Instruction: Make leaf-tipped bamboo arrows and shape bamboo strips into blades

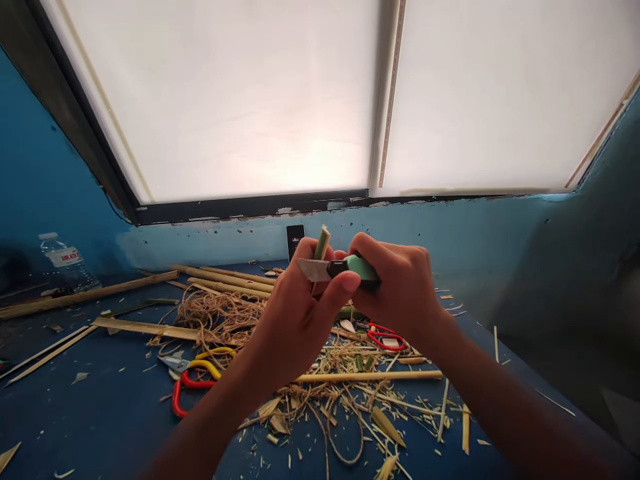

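A: What are the hands holding, mid-frame?

B: The left hand [293,303] is closed around a slim green bamboo piece [323,243], its pale cut end pointing up. The right hand [403,280] grips a knife [364,268] by its green handle.

A: And the blade [314,270]?

B: It points left, crossing in front of the bamboo. The left thumb [340,288] lies just beneath; I can't tell if it touches.

A: What's on the surface [100,413]?

B: Shavings [340,360] at lower centre, a pale strip [370,377] across them. Left of those, scissors [186,365] with red and yellow loops, just below tangled twine [215,312].

A: Farther back?

B: A phone [295,240] stands upright by the blue wall [240,243]; a clear bottle [65,259] is at far left.
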The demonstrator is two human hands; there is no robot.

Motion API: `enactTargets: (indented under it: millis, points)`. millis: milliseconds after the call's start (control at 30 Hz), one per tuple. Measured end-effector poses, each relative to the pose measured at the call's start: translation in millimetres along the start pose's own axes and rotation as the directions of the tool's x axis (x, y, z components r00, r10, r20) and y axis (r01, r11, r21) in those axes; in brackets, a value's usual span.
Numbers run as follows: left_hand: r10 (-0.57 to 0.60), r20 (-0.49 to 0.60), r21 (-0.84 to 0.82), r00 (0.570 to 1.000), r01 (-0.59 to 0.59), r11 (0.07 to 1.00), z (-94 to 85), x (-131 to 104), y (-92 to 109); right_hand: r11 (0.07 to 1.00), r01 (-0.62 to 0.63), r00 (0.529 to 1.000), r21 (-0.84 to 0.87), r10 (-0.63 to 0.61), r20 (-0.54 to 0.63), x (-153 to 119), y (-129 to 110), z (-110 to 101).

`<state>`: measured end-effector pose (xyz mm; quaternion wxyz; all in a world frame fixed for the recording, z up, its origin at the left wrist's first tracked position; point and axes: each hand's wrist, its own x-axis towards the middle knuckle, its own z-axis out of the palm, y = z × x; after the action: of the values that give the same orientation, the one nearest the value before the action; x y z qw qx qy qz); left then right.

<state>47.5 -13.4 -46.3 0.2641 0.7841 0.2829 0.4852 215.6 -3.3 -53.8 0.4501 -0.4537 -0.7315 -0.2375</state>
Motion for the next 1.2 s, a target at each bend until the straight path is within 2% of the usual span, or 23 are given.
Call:
enactTargets:
  millis: [100,200,400,500,600,733,800,933,1200]
  points:
    - [-0.056,0.026,-0.051,0.998,0.057,0.997,-2.2,-4,0,1.0,-0.006,1.0,0.018,0.006,-0.029,1,-2,-2]
    - [-0.069,0.033,-0.006,0.997,0.069,0.998,-3.4,-7,-1,1.0,0.025,0.999,0.002,-0.025,-0.024,2,-3,-3]
    - [-0.034,-0.027,-0.051,0.999,0.033,0.998,2.5,-3,-7,0.999,0.019,1.0,-0.038,-0.019,-0.008,1,-5,-6]
    - [-0.066,-0.065,-0.102,0.996,0.059,0.993,8.0,0,-13,0.993,0.002,1.0,-0.115,-0.004,-0.017,1,-7,-4]
    - [-0.146,-0.112,-0.053,0.983,0.141,0.989,12.1,3,-23,0.978,-0.02,1.0,-0.207,0.018,-0.014,2,-7,5]
    - [-0.254,-0.212,-0.007,0.944,0.258,0.966,16.7,8,-45,0.962,-0.063,0.995,-0.267,0.083,0.063,3,-2,27]
    - [-0.274,-0.243,-0.021,0.931,0.278,0.96,19.9,12,-59,0.953,-0.093,0.979,-0.289,0.141,0.15,3,0,39]
    - [-0.335,-0.287,-0.076,0.897,0.328,0.942,29.5,19,-86,0.936,-0.129,0.902,-0.326,0.247,0.354,2,6,58]
    - [-0.508,-0.268,-0.278,0.818,0.439,0.854,48.9,26,-121,0.927,-0.172,0.814,-0.333,0.324,0.481,-6,15,88]
